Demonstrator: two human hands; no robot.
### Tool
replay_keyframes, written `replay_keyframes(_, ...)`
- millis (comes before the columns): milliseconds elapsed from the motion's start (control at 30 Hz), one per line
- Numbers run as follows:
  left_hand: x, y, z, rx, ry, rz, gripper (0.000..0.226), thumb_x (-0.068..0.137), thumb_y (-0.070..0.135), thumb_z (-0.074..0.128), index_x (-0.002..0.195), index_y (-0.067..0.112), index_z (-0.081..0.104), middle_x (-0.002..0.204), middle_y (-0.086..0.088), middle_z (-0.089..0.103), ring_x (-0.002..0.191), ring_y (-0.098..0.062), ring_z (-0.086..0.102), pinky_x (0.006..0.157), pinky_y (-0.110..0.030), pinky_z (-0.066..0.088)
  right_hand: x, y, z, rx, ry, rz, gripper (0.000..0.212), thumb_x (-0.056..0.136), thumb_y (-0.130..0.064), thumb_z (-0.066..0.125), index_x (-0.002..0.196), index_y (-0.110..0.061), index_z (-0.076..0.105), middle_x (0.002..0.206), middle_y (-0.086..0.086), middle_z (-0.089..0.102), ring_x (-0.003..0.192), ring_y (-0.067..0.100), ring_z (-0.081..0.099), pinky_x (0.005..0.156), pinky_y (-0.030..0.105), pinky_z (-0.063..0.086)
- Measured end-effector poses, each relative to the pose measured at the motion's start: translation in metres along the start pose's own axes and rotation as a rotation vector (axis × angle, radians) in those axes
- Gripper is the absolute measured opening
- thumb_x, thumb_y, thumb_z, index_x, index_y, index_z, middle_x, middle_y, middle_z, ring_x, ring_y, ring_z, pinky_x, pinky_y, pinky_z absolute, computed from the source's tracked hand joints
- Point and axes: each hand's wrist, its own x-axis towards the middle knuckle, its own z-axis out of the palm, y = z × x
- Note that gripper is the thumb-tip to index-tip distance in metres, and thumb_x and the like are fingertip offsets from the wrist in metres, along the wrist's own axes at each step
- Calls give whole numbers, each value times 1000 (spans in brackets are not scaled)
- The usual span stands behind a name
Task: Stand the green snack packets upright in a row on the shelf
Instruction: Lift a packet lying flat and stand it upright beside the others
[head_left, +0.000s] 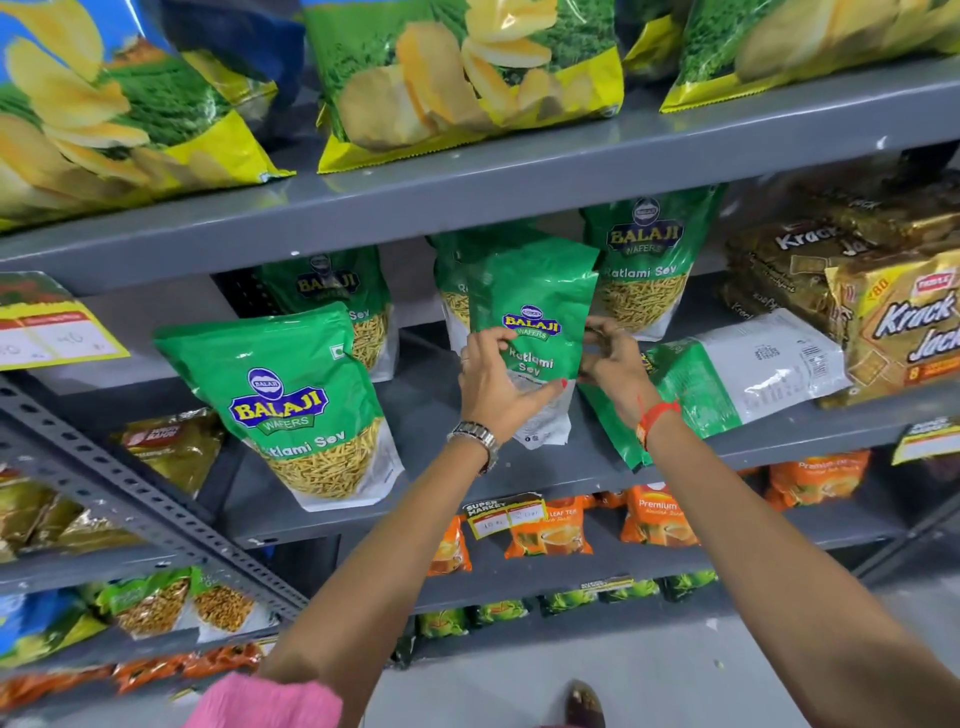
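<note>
A green Balaji packet (535, 301) stands upright in the middle of the grey shelf (431, 415), held on both sides. My left hand (498, 387) grips its lower left edge and my right hand (615, 364) pinches its right edge. Left of it another green packet (296, 405) stands at the shelf front, with one more (337, 296) behind it. Two further packets stand at the back: one (452, 280) partly hidden by the held packet, one (647, 260) to the right. A green packet (727, 384) lies flat on its face at the right, under my right wrist.
Brown Krack Jack biscuit packs (883, 322) are stacked at the shelf's right end. Large chip bags (462, 78) fill the shelf above. Orange tea packets (550, 525) sit on the shelf below. A perforated metal upright (130, 499) crosses the left side.
</note>
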Motion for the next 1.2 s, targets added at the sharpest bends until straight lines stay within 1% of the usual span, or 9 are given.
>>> replay_keyframes(200, -11, -14, -6, -6, 67, -47, 89, 47, 28, 84, 118, 5, 37, 117, -14, 42, 110, -27, 43, 93, -39, 43, 0, -2, 11, -211, -132, -75, 59, 72, 0, 72, 124, -2, 44, 129, 18, 49, 124, 26, 43, 102, 32, 34)
replay_keyframes(333, -9, -19, -7, -79, 73, -96, 73, 52, 21, 75, 111, 6, 34, 111, -11, 46, 102, -28, 51, 84, -36, 48, 6, -7, 16, -191, -172, -58, 67, 69, -16, 78, 126, -11, 42, 122, 5, 46, 118, 15, 41, 101, 27, 34)
replay_keyframes(433, -2, -26, -15, -253, 172, -195, 54, 56, 4, 54, 104, 15, 30, 89, 4, 55, 77, -21, 59, 58, -15, 44, 14, -7, 19, -107, -112, -39, 57, 78, -20, 70, 126, -11, 41, 127, 10, 48, 116, 13, 43, 106, 32, 35)
replay_keyframes(567, 21, -46, -29, -492, 231, -459, 44, 69, -23, 41, 112, -17, 47, 81, -7, 59, 60, -8, 54, 42, -15, 41, 29, -7, 21, -17, -101, -6, 48, 88, -18, 57, 131, -6, 39, 136, 13, 49, 121, 17, 45, 105, 29, 35)
replay_keyframes(667, 45, -62, -36, -732, 298, -667, 31, 69, -27, 38, 93, -22, 55, 53, 1, 61, 73, -17, 50, 44, -18, 33, 39, -7, 23, 3, -108, 25, 42, 90, -21, 53, 130, -12, 42, 136, 9, 51, 124, 19, 46, 108, 33, 34)
replay_keyframes(767, 53, -73, -42, -906, 330, -696, 29, 71, -18, 45, 53, 2, 57, 35, 12, 58, 49, -11, 56, 39, -12, 40, 44, -6, 23, 2, -146, 30, 38, 91, -23, 51, 127, -13, 46, 129, 5, 55, 118, 16, 48, 98, 30, 39)
replay_keyframes(833, 52, -68, -42, -1002, 292, -731, 32, 85, -3, 43, 71, 14, 66, 59, 11, 70, 68, -12, 63, 62, -16, 51, 47, -6, 25, 18, -185, 33, 33, 92, -24, 50, 124, -15, 50, 121, 1, 57, 113, 12, 50, 89, 26, 40)
replay_keyframes(933, 48, -64, -34, -1132, 184, -725, 40, 94, 25, 39, 132, 14, 44, 128, -9, 56, 116, -23, 50, 106, -39, 36, 48, -4, 29, 77, -233, 94, 20, 92, -32, 46, 111, -28, 52, 118, -4, 57, 109, 9, 53, 93, 33, 40)
replay_keyframes(1200, 36, -61, -25, -1048, -6, -676, 54, 94, 48, 24, 136, 16, 37, 145, -14, 40, 131, -30, 40, 110, -48, 33, 37, 1, 35, 109, -170, 158, 50, 94, -46, 32, 135, -19, 40, 133, -3, 48, 120, 9, 41, 97, 28, 27)
